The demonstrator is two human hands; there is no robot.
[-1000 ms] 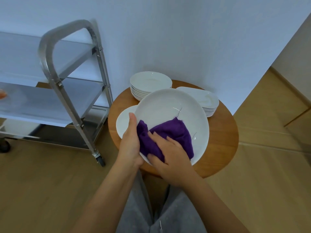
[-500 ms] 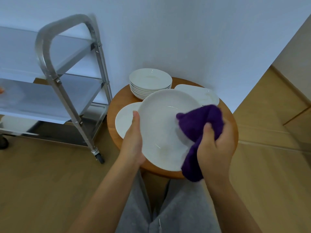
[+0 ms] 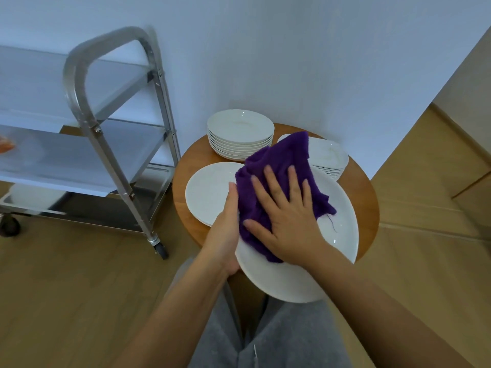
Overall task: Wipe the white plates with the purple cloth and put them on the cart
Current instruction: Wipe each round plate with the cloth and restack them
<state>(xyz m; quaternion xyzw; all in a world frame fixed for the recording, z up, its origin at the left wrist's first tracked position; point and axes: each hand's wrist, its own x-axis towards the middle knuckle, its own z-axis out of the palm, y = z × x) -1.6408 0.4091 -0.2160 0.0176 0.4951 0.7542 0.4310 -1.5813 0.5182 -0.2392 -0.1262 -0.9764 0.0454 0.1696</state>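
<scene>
A large white plate [image 3: 313,274] is held tilted above the round wooden table [image 3: 364,197]. My left hand [image 3: 225,229] grips its left rim, thumb on the upper face. My right hand [image 3: 289,216] lies flat with spread fingers on the purple cloth [image 3: 281,160], pressing it against the plate's face. Another white plate [image 3: 207,192] lies flat on the table to the left. The metal cart [image 3: 106,144] stands at the left with its shelves.
A stack of round white plates [image 3: 240,134] and a stack of squarish white plates [image 3: 329,160] sit at the table's back. A white dish [image 3: 32,195] lies on the cart's lowest shelf. The wall is close behind; wooden floor surrounds the table.
My right hand, which lifted the bunched cloth off to the right, has come back and spread it flat on the plate. The plate has tilted and shifted toward me.
</scene>
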